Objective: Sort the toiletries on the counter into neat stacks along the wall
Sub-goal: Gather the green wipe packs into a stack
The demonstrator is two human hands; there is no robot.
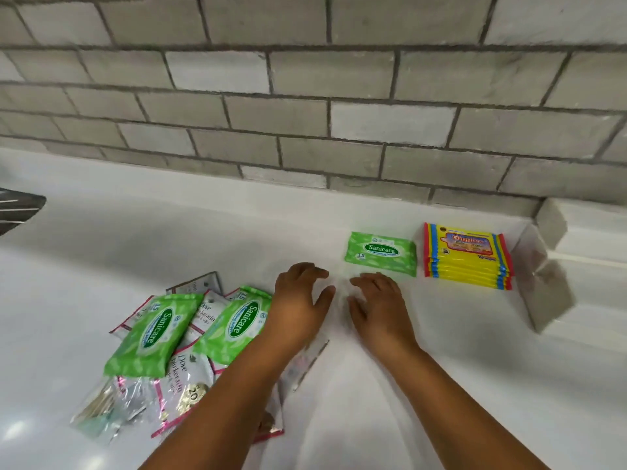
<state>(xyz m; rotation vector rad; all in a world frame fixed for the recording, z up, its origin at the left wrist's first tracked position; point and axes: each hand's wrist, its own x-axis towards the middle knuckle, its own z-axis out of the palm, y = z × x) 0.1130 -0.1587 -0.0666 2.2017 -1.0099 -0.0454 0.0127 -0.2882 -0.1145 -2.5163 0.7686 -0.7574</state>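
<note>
One green Sanicare wipes pack (381,253) lies flat near the tiled wall. To its right sits a neat stack of yellow Giggles wipes packs (467,260). At the left is a loose pile: two more green Sanicare packs (152,334) (234,323) on top of white Dove sachets (185,369) and small clear bags (101,413). My left hand (300,300) and my right hand (380,305) hover side by side over the white counter (203,232), just in front of the lone green pack. Their fingers are relaxed and hold nothing.
A clear plastic box (543,286) stands at the right, beside the yellow stack. A dark metal object (17,208) shows at the far left edge. A clear plastic wrapper (307,364) lies under my left forearm. The grey tile wall (305,130) bounds the counter at the back.
</note>
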